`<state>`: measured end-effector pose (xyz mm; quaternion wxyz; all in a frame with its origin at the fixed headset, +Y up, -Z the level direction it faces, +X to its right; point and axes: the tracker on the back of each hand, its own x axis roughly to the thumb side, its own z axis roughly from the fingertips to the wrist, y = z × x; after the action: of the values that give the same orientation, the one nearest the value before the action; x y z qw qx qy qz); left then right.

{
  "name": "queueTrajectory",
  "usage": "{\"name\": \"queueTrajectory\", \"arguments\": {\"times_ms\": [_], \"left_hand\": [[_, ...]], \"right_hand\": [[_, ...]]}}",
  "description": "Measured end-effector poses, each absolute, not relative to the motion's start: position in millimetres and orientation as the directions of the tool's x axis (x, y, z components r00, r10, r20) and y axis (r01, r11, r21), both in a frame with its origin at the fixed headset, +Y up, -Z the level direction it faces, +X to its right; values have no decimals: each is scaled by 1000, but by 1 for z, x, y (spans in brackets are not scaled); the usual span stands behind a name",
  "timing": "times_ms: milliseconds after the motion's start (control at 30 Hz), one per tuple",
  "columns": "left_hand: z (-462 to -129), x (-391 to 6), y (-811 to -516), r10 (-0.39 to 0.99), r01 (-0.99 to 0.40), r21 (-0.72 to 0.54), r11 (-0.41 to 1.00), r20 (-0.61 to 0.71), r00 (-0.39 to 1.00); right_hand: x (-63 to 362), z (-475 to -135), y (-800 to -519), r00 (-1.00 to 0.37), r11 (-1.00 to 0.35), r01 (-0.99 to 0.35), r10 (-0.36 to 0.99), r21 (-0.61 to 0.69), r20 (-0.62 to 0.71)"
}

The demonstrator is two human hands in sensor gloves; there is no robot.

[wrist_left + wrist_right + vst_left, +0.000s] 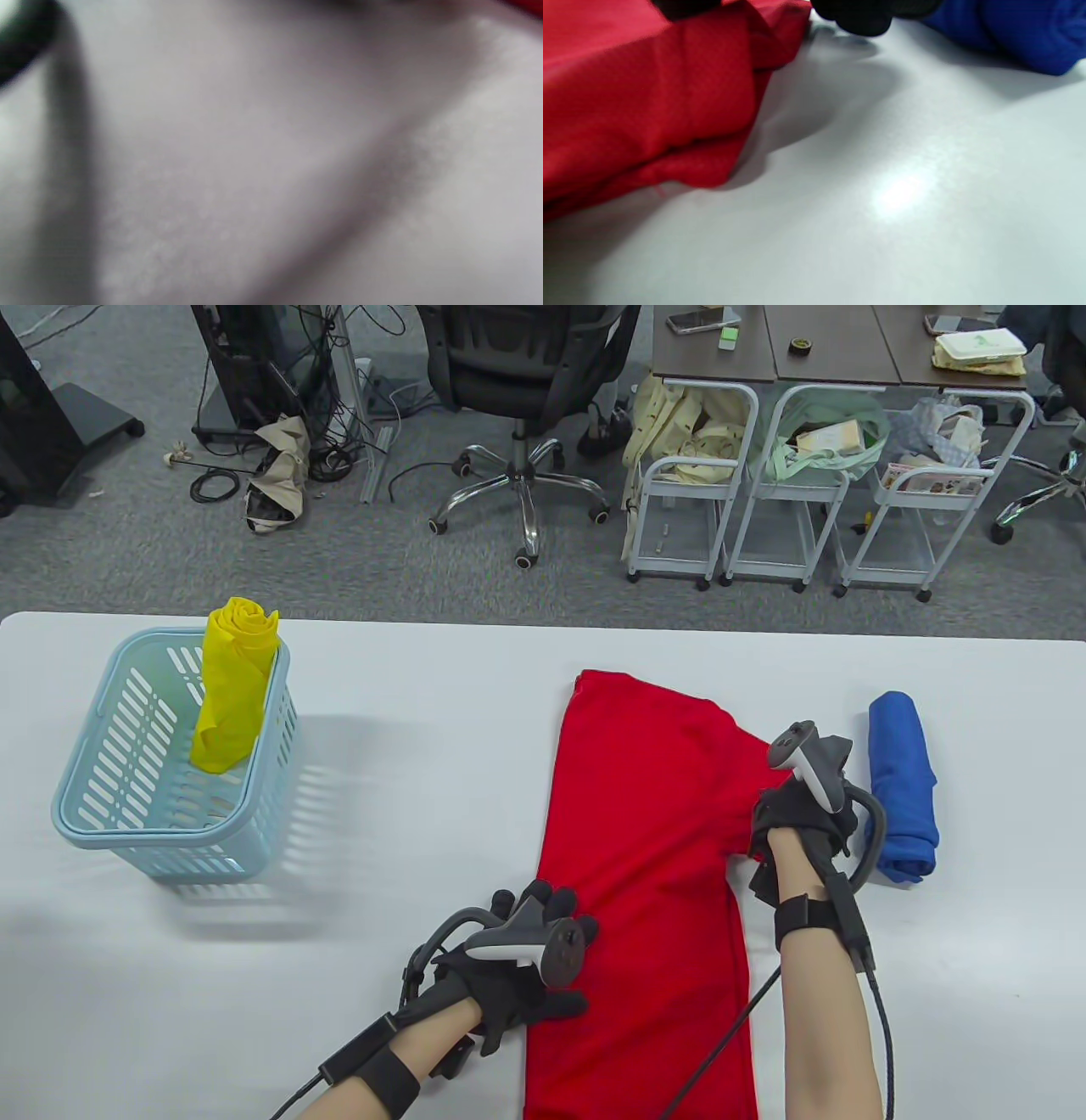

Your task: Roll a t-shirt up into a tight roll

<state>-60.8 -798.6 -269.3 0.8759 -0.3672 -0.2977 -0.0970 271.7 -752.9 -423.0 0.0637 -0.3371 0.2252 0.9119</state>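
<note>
While the right hand (802,814) sits at the right edge of the red t-shirt (645,848), its fingers are bent down on the sleeve part of the cloth, and in the right wrist view a dark fingertip (685,6) presses on top of the bunched red fabric. It seems to pinch this sleeve, which is lifted a little from the table and folded over itself there. A second gloved finger (869,17) hangs just beside the cloth, above the bare table, and does not touch the shirt.

The left hand (526,976) lies at the left edge of the t-shirt, nearer to the person. Its fingers are spread and rather straight, the tips resting on the red cloth or just at its border. The left wrist view is too blurred to tell more; it shows only the pale table and a small red corner at the top right.

The t-shirt lies flat on the white table (424,780), folded into a long band that runs from the far middle of the table to the near edge, not yet rolled.

Just to the right of the right hand lies a blue roll of cloth (902,789), close to the hand but apart from the red shirt. Well apart on the left stands a light blue basket (102,780), and a yellow rolled cloth (233,687) stands upright inside it, leaning on its far right corner.
</note>
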Motion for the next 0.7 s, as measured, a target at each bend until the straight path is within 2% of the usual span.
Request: {"name": "queueTrajectory", "arguments": {"times_ms": [133, 300, 433, 533, 600, 667, 700], "left_hand": [[-269, -61, -799, 48, 387, -585, 712, 591, 805], [-269, -61, -799, 49, 386, -587, 712, 589, 806], [-270, -61, -799, 50, 385, -588, 712, 589, 807], [-270, -61, -799, 49, 386, -587, 712, 589, 807], [-270, -61, -799, 50, 385, -588, 712, 589, 807], [-270, -61, -799, 51, 385, -588, 711, 589, 807], [-270, -61, -799, 51, 385, -588, 711, 589, 807]], "right_hand": [[266, -424, -755, -758, -904, -203, -98, 376, -645], [255, -429, -752, -770, -924, -194, -64, 330, -635], [258, -427, -748, -766, -917, -256, 1, 304, -643], [260, -424, -731, -751, -895, -384, 159, 228, -641], [253, -421, -710, -734, -839, -517, 335, 167, -591], [238, -418, -694, -712, -742, -643, 489, 189, -504], [226, -415, -687, -714, -694, -676, 531, 249, -456]]}}
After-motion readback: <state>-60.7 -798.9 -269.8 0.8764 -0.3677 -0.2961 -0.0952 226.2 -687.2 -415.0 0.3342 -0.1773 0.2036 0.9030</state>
